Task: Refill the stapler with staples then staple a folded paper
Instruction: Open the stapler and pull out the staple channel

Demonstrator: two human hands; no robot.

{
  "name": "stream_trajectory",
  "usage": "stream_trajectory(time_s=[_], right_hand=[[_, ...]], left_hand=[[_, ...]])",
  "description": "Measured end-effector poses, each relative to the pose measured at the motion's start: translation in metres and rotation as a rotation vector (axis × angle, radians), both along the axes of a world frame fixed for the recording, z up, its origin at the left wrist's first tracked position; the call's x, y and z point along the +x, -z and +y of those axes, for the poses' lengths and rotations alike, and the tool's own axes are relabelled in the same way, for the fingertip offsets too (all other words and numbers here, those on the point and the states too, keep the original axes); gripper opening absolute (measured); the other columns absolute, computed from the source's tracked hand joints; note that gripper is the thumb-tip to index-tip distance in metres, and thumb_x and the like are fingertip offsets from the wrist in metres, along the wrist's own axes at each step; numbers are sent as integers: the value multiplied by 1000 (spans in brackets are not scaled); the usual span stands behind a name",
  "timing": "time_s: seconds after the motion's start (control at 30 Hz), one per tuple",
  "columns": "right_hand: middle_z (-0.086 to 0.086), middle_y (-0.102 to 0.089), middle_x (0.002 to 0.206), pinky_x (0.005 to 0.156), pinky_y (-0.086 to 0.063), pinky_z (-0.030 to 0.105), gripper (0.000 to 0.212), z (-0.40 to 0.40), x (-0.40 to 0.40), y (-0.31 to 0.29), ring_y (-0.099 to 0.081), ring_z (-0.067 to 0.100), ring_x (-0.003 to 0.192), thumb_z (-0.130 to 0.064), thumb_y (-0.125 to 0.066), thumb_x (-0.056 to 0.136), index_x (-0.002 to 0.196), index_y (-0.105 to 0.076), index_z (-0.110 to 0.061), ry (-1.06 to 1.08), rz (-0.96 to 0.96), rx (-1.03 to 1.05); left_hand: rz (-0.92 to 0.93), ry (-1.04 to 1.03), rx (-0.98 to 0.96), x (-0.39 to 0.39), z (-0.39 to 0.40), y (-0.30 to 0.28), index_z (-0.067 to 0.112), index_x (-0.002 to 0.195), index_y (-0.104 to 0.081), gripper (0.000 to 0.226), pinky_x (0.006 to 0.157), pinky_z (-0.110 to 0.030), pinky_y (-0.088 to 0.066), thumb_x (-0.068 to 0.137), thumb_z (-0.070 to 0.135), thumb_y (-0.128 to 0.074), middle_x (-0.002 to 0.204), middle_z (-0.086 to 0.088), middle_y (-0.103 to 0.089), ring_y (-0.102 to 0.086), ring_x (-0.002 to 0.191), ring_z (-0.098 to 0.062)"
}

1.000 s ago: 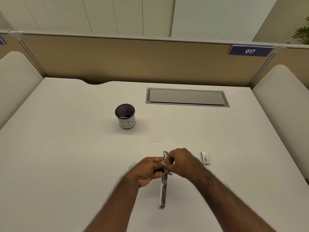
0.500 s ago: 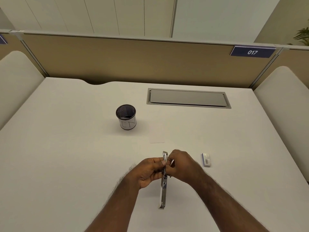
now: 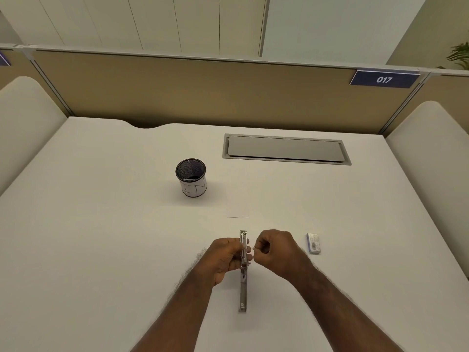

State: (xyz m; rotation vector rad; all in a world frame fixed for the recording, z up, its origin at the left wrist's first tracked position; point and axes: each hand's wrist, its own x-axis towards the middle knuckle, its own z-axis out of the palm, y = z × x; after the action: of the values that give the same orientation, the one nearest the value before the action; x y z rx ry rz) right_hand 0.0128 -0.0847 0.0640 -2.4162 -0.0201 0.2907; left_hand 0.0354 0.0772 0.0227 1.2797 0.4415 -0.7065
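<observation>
The left hand (image 3: pixel 224 257) is wrapped around the far end of the opened-out stapler (image 3: pixel 243 283), holding it above the white desk (image 3: pixel 101 250). Just right of the stapler, the right hand (image 3: pixel 275 250) pinches something small and pale between its fingertips (too tiny to identify). Further right of the stapler lies a small staple box (image 3: pixel 313 243); beyond it a folded paper (image 3: pixel 238 212); beyond-left, a mesh cup (image 3: pixel 191 177).
</observation>
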Motion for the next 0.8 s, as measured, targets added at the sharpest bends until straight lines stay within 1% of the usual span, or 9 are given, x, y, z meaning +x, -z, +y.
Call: stream_trajectory(time_s=[0.13, 0.23, 0.3, 0.37, 0.47, 0.53, 0.63, 0.73, 0.8], right_hand=[[-10, -65, 74, 63, -49, 15, 16, -1, -1, 8, -60, 5, 63, -15, -67, 81, 79, -63, -30, 55, 8, 148], [-13, -68, 88, 71, -51, 12, 14, -3, -1, 17, -68, 4, 75, -17, -65, 86, 97, -72, -24, 110, 28, 184], [-9, -71, 92, 72, -51, 9, 14, -4, -2, 20, -70, 4, 79, -18, -66, 88, 99, -73, -22, 138, 49, 204], [-5, -73, 90, 76, -55, 16, 13, -5, -3, 20, -71, 4, 78, -16, -65, 88, 97, -73, -22, 165, 71, 266], [-5, -73, 84, 79, -59, 28, 15, -7, -6, 21, -70, 6, 78, -16, -66, 88, 91, -71, -29, 187, 75, 325], [-4, -74, 81, 80, -59, 30, 17, -8, -7, 22, -70, 8, 79, -16, -67, 87, 88, -70, -33, 196, 85, 344], [-1, -75, 77, 82, -58, 31, 17, -8, -9, 25, -70, 12, 79, -13, -67, 86, 89, -72, -30, 212, 119, 398], [2, -75, 75, 80, -59, 29, 15, -7, -10, 27, -71, 15, 77, -11, -68, 86, 90, -72, -24, 257, 136, 448], [3, -75, 73, 77, -60, 29, 14, -6, -10, 29, -71, 17, 76, -9, -69, 85, 90, -72, -22, 300, 141, 480]], left_hand=[[-74, 6, 179, 3, -2, 8, 4, 99, -68, 15, 60, -30, -58, 92, 6, -55, 95, -18, -73, -70, 72, -21], [-123, 5, 298, 2, -8, 15, 6, 88, -69, 15, 66, -34, -59, 92, 9, -56, 91, -17, -73, -69, 67, -18], [-139, -18, 345, 2, -12, 21, 6, 81, -70, 17, 69, -40, -59, 91, 9, -57, 84, -15, -72, -67, 62, -19], [-161, -32, 429, 3, -16, 28, 10, 72, -72, 20, 69, -42, -59, 88, 14, -61, 76, -10, -73, -64, 60, -20], [-226, 29, 631, 6, -20, 32, 12, 64, -72, 22, 60, -31, -53, 80, 25, -64, 60, 0, -69, -57, 54, -16], [-278, 86, 724, 6, -23, 30, 11, 61, -65, 26, 53, -25, -45, 81, 28, -62, 54, 1, -62, -51, 50, -14], [-349, 139, 808, 7, -24, 31, 13, 60, -61, 30, 48, -22, -37, 86, 28, -60, 54, 2, -58, -50, 49, -13], [-366, 165, 863, 8, -24, 34, 13, 56, -56, 34, 48, -24, -36, 87, 27, -59, 53, 1, -56, -50, 52, -16], [-369, 168, 885, 9, -23, 36, 14, 59, -59, 32, 53, -25, -42, 88, 28, -59, 57, 1, -60, -54, 55, -18]])
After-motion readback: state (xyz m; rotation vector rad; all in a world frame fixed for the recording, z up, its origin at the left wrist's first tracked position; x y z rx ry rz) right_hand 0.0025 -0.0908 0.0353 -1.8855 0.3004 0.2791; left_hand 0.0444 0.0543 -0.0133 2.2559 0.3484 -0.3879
